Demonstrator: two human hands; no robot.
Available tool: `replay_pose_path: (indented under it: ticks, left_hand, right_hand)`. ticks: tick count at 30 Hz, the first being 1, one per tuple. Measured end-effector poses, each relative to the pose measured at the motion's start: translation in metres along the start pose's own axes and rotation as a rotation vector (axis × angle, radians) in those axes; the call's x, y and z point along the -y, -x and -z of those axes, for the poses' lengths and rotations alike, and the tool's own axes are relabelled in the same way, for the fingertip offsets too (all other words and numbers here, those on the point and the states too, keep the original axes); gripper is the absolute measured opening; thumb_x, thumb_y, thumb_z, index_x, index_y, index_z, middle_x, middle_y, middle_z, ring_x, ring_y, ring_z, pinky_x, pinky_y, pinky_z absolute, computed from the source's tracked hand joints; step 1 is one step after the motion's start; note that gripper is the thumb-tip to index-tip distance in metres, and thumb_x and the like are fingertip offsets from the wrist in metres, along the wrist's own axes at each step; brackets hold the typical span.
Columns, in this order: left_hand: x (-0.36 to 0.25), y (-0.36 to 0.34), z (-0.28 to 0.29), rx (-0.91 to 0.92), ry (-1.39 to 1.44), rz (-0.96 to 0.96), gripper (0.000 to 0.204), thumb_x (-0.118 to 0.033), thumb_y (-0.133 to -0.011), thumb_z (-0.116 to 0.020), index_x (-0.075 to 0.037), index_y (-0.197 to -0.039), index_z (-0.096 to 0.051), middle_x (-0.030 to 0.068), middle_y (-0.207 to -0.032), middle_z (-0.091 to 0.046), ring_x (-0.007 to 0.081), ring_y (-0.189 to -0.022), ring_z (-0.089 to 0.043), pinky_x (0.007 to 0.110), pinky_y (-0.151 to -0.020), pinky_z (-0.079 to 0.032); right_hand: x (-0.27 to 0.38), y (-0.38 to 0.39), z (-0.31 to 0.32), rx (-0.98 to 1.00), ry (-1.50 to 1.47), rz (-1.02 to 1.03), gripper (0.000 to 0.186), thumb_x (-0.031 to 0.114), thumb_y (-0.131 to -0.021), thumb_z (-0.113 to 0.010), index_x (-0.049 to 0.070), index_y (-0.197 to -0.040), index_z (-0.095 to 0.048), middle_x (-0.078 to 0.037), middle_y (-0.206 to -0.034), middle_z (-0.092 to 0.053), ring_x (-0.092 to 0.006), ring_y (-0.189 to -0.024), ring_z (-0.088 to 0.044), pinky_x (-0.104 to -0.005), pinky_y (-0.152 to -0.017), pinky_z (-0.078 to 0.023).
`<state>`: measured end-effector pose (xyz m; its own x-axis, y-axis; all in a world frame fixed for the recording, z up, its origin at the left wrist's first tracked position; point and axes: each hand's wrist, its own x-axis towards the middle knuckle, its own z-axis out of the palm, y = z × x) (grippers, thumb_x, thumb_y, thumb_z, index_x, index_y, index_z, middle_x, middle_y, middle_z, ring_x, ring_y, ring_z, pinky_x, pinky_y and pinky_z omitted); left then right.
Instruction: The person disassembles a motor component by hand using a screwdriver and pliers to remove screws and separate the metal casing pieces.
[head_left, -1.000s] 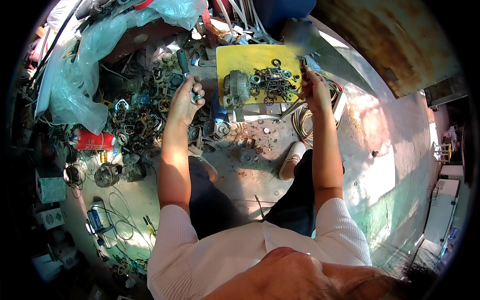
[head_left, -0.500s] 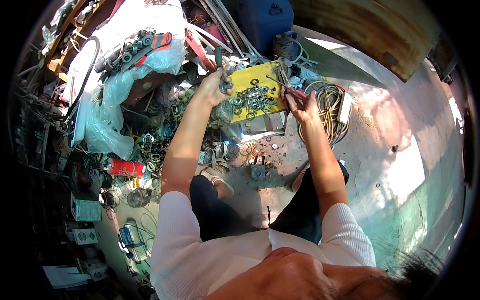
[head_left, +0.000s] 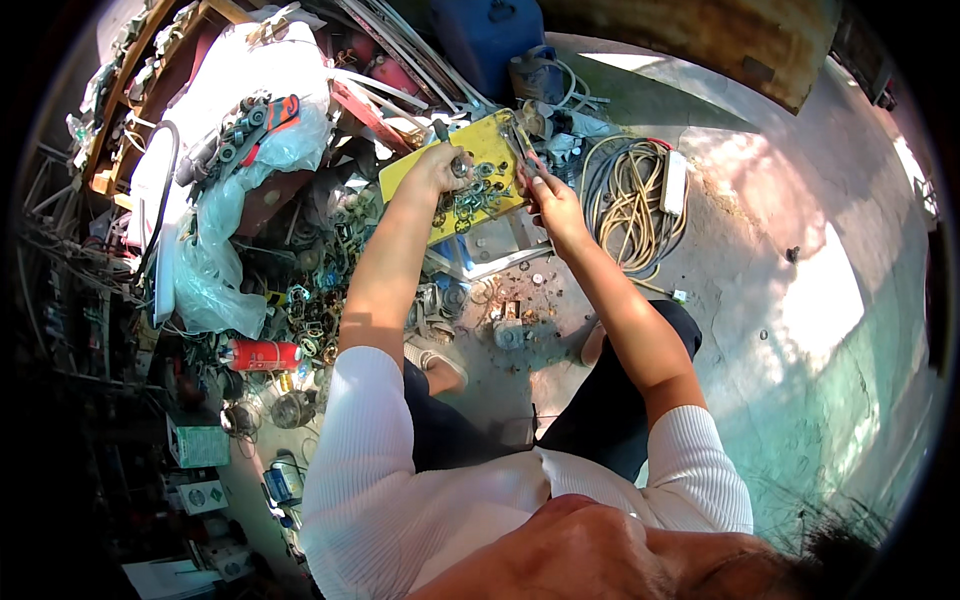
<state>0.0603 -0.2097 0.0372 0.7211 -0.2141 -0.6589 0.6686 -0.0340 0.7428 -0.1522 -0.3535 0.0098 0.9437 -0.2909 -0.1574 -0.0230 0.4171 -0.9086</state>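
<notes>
My left hand (head_left: 440, 168) is closed around a tool, whose dark handle (head_left: 440, 131) sticks up past my fingers; its kind is unclear. It is over the middle of a yellow board (head_left: 403, 180), beside a heap of small metal parts (head_left: 486, 192). At the board's right edge my right hand (head_left: 552, 205) grips red-handled pliers (head_left: 531, 163), the jaws pointing away from me. Whether the jaws hold anything is too small to tell. Below the board shows a pale metal frame (head_left: 500, 262).
Coiled cable (head_left: 630, 215) with a white power strip (head_left: 675, 183) lies to the right. A blue container (head_left: 487, 45) stands behind the board. On the left are scrap parts, clear plastic sheeting (head_left: 215, 255) and a red cylinder (head_left: 262, 354). A metal block (head_left: 509, 333) sits on the floor.
My left hand has moved in over the yellow board, close to the metal parts. The pliers in my right hand have swung from pointing left to pointing away. The whole view has shifted slightly.
</notes>
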Motion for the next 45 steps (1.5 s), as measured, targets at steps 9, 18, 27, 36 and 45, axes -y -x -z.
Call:
replay_pose_path:
  ticks: [9,18,27,36,45]
  left_hand:
    - [-0.007,-0.010,-0.017,-0.041,-0.190,0.015,0.018,-0.028,-0.101,-0.043,-0.023,-0.105,-0.061,-0.0066,-0.115,-0.069,0.0115,-0.094,-0.061,0.034,-0.079,-0.028]
    - [-0.001,-0.039,-0.028,-0.087,-0.091,-0.011,0.032,-0.034,-0.105,-0.033,-0.024,-0.107,-0.063,-0.0070,-0.111,-0.069,0.0176,-0.111,-0.057,0.057,-0.109,-0.017]
    - [0.001,-0.041,-0.021,-0.006,-0.102,-0.080,0.025,-0.034,-0.106,-0.034,-0.019,-0.117,-0.051,-0.0065,-0.107,-0.071,0.0151,-0.098,-0.056,0.059,-0.103,-0.026]
    - [0.005,-0.025,-0.032,-0.032,-0.062,-0.121,0.021,-0.030,-0.104,-0.040,-0.018,-0.116,-0.052,-0.0061,-0.110,-0.071,0.0161,-0.108,-0.059,0.060,-0.114,-0.007]
    - [-0.003,-0.034,-0.014,-0.056,-0.451,-0.225,0.016,-0.018,-0.095,-0.058,-0.012,-0.110,-0.057,0.0031,-0.102,-0.068,0.0187,-0.095,-0.066,0.043,-0.081,-0.051]
  right_hand:
    - [-0.023,0.001,-0.005,-0.128,0.320,0.476,0.048,0.011,-0.096,-0.050,-0.001,-0.142,-0.038,-0.017,-0.134,-0.055,-0.0271,-0.121,-0.057,-0.0326,-0.102,-0.041]
    - [-0.005,0.010,-0.010,-0.145,0.330,0.448,0.047,0.006,-0.095,-0.048,-0.001,-0.141,-0.042,-0.023,-0.130,-0.054,-0.0377,-0.126,-0.050,-0.0348,-0.102,-0.039]
    - [-0.031,0.009,-0.017,-0.087,0.457,0.530,0.048,0.006,-0.097,-0.047,-0.003,-0.142,-0.037,-0.022,-0.138,-0.049,-0.0307,-0.126,-0.050,-0.0342,-0.102,-0.040]
    - [-0.040,0.004,-0.022,-0.105,0.307,0.499,0.048,0.005,-0.096,-0.046,-0.002,-0.143,-0.034,-0.025,-0.140,-0.046,-0.0351,-0.124,-0.051,-0.0369,-0.104,-0.039]
    - [-0.015,-0.016,0.000,-0.130,0.111,0.406,0.036,0.012,-0.100,-0.044,-0.005,-0.132,-0.048,-0.017,-0.119,-0.062,-0.0221,-0.105,-0.061,-0.0304,-0.095,-0.045]
